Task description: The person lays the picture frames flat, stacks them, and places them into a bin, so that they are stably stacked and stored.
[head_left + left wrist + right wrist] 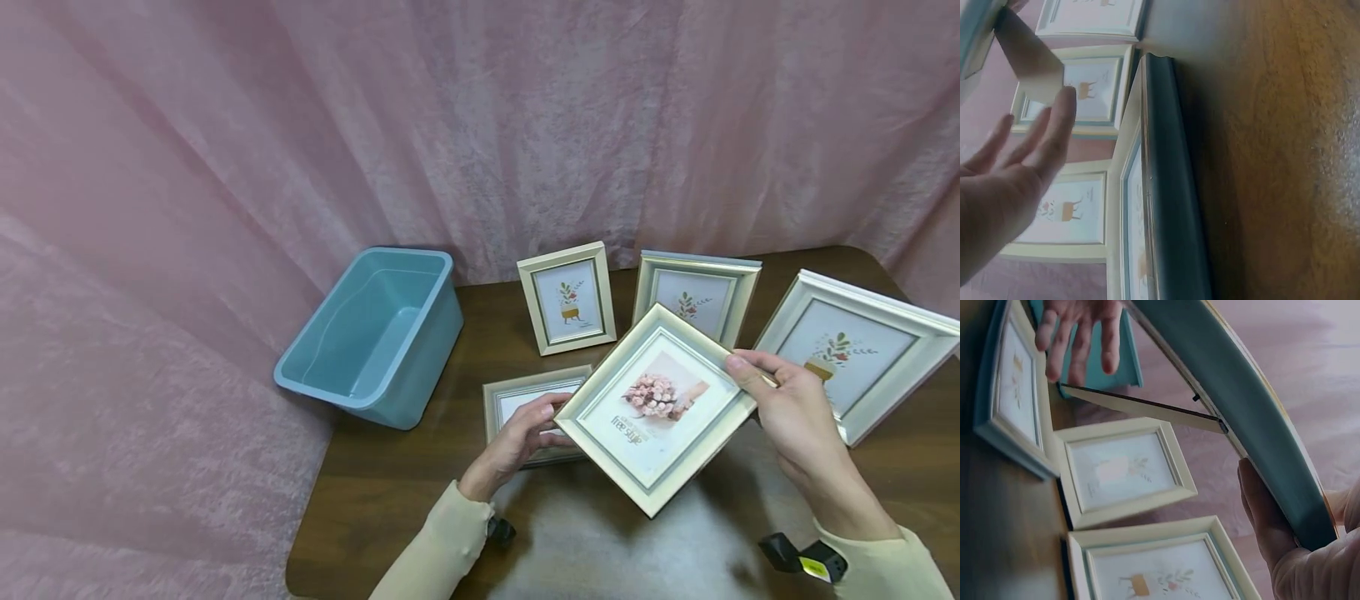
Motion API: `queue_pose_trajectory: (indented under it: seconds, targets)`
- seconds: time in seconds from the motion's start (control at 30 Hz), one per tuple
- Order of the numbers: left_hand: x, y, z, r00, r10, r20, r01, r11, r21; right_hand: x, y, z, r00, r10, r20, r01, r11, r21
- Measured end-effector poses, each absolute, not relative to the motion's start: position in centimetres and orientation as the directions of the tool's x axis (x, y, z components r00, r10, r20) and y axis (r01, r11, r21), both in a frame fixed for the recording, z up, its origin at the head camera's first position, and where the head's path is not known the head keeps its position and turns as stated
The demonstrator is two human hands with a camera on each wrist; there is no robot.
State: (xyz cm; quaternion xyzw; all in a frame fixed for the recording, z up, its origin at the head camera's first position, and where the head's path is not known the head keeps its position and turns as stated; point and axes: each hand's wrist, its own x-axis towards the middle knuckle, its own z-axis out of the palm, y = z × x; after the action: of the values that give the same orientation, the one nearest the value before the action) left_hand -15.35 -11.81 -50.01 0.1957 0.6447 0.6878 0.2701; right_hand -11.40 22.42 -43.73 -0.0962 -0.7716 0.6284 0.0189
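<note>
My right hand [798,425] grips a cream picture frame [656,408] by its right corner, thumb on the front and fingers behind. The frame is held tilted above the table, showing a print of pink flowers. Its back stand leg [1147,410] sticks out from the rear. Near the frame's left corner, my left hand [521,437] has its fingers extended and spread; in the left wrist view, a fingertip overlaps the end of the leg. Below and behind the left hand is another picture frame [493,412], partly hidden by that hand and the held frame.
A small cream frame [567,300], a middle frame [697,287] and a large white frame [847,342] stand at the back and right, each with a potted-plant print. A blue plastic bin [442,350] stands at the table's left. Behind the brown table [375,500] hangs a pink curtain [525,125].
</note>
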Motion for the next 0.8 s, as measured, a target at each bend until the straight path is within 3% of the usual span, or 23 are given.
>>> queue_pose_trajectory:
  seconds: [0.17,0.43,0.8]
  targets:
    - [-15.0,-11.9,-50.4,-0.767,0.64,-0.048,-0.123,-0.073,0.99,-11.5,21.6,-43.8,-0.979,0.165,-0.121,0.144,0.135,-0.98]
    - [-14.6,-11.7,-50.7,-0.779,0.62,-0.097,-0.204,-0.103,0.974,-12.0,20.7,-44.0,-0.979,0.113,-0.167,0.173,0.04,-0.984]
    - [-15.2,-11.6,-50.6,-0.893,0.437,-0.106,-0.252,-0.291,0.923,-12.2,20.8,-44.6,-0.98,0.096,-0.177,0.162,-0.146,-0.976]
